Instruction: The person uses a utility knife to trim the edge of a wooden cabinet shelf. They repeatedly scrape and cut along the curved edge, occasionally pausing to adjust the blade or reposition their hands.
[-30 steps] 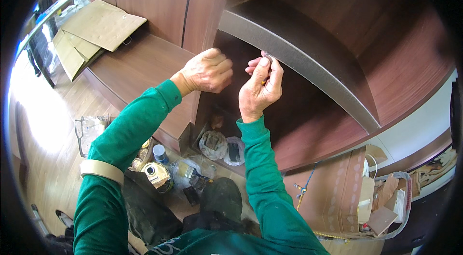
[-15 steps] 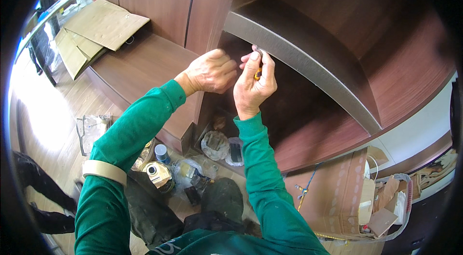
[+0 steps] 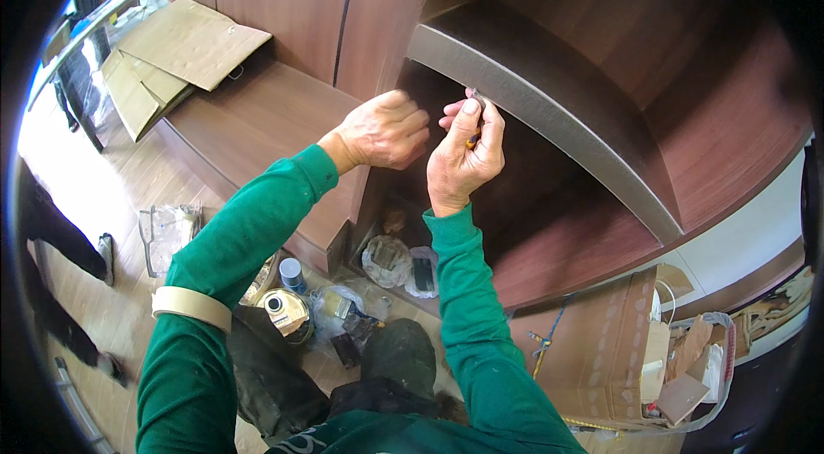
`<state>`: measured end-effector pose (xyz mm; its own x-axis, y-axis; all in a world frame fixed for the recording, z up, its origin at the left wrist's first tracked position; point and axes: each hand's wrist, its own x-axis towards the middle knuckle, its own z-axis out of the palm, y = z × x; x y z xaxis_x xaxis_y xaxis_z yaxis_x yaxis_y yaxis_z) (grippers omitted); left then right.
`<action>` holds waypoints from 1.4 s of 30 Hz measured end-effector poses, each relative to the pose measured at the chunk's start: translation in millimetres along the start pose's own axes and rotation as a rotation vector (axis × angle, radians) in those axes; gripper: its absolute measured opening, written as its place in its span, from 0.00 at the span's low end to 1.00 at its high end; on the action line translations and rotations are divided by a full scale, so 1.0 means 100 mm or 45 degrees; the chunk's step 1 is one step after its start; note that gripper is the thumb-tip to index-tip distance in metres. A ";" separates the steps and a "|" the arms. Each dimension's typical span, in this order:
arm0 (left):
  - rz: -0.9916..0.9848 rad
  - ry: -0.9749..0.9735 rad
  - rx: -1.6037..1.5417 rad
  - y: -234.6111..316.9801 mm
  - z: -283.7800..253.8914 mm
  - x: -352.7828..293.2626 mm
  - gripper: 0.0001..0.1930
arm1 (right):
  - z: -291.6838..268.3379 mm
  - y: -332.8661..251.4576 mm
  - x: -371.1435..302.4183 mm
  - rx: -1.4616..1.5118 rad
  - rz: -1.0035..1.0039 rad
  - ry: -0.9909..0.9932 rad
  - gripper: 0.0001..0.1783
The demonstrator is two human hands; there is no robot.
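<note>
My right hand is closed round a small tool with a yellow-and-black handle. Its tip is at the fingertips, close below the front edge of a curved brown shelf; whether it touches cannot be made out. To the left, my left hand is a loose fist, slightly blurred. Anything inside its fingers is hidden. A roll of masking tape is worn round my left sleeve near the elbow.
Below stand an opened can, a blue jar and plastic bags. Folded cardboard lies on the wooden bench. A large cardboard box is at lower right. Another person's legs show at far left.
The view has shifted slightly, and both hands appear a little further right. My right hand sits slightly lower against the shelf edge. At far left, the other person's legs have moved.
</note>
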<state>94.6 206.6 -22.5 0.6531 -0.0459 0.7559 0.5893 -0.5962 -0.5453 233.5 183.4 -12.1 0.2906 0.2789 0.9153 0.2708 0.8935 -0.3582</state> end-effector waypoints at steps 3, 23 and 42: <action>0.013 0.047 0.017 0.00 0.01 0.01 0.08 | 0.06 -0.01 -0.02 0.004 0.025 -0.104 0.10; 0.017 -0.025 0.051 0.00 0.00 -0.05 0.08 | 0.02 -0.08 0.00 0.021 -0.027 -0.115 0.09; -1.722 0.363 -1.694 0.69 -0.30 1.16 0.15 | -0.98 -0.21 0.15 0.015 0.151 0.034 0.11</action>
<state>196.9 136.0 38.8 -0.0279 0.8768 0.4800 -0.2176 -0.4740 0.8532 322.3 134.3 -9.2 0.3441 0.3734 0.8615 0.2222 0.8591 -0.4611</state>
